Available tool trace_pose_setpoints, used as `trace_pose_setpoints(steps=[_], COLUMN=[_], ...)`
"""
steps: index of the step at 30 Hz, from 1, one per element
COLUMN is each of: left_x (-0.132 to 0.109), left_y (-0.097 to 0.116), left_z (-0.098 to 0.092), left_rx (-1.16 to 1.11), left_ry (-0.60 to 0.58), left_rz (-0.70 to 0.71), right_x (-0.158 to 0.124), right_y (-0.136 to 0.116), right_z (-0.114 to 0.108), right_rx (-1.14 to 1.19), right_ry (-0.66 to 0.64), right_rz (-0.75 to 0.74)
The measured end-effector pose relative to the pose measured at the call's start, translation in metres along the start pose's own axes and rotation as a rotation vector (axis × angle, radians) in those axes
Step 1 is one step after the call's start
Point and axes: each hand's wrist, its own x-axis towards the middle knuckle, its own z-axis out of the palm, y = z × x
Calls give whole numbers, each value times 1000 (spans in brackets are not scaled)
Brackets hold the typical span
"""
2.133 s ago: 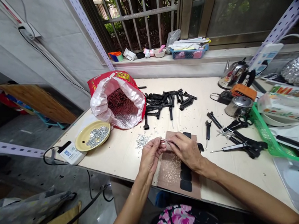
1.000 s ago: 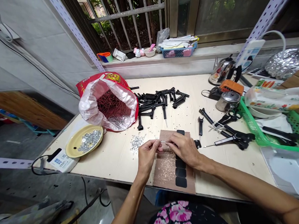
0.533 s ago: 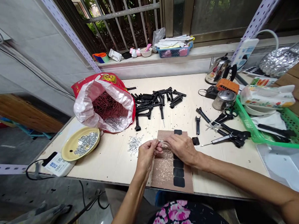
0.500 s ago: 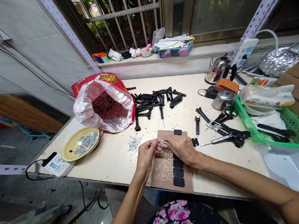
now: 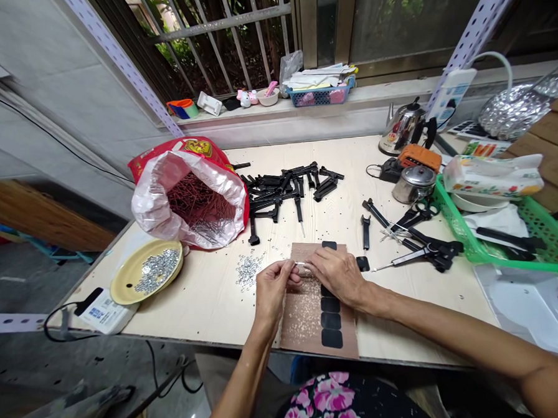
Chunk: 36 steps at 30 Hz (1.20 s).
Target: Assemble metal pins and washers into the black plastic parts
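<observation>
Both my hands meet over a brown board [image 5: 297,339] at the table's front edge. Between the fingertips runs a thin, pale metal rod [image 5: 301,263], too small to identify further. My left hand [image 5: 272,290] pinches its left end between thumb and forefinger. Closed fingers of my right hand [image 5: 338,276] grip the other end, mostly hiding it. A column of black square pads [image 5: 331,321] lies along the board's right side, partly under my right hand. Pale crumbs are scattered on the board. Left of my hands is a loose pile of small metal rings [image 5: 248,270].
A red bag [image 5: 141,170] of reddish-brown pins stands at the back left. Before it, a yellow plate [image 5: 118,286] holds small metal pieces. Black parts [image 5: 273,197] lie behind my hands. Scissors [image 5: 429,211], a kettle [image 5: 402,127] and a green basket [image 5: 461,240] stand right.
The whole view has shifted slightly. My hands keep the same pinch on the thin metal rod, with hardly any visible movement.
</observation>
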Motion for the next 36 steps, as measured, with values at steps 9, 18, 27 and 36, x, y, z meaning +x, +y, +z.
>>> trace_pose_setpoints(steps=[9,18,27,36], left_x=[2,2,2,-3], left_y=[-3,-2,-2,-5], left_z=[1,1,1,8], left_rx=[-23,36,55,217], left_ry=[-39,-46,-64,-113], left_rz=[-19,18,-5,26], right_x=[-2,-3,-4,-21], right_y=[0,5,8,37], right_z=[-1,0,1,-7], right_rx=[52,163,318,440], right_ry=[-47,-82,-60,-100], right_rz=[28,27,14,66])
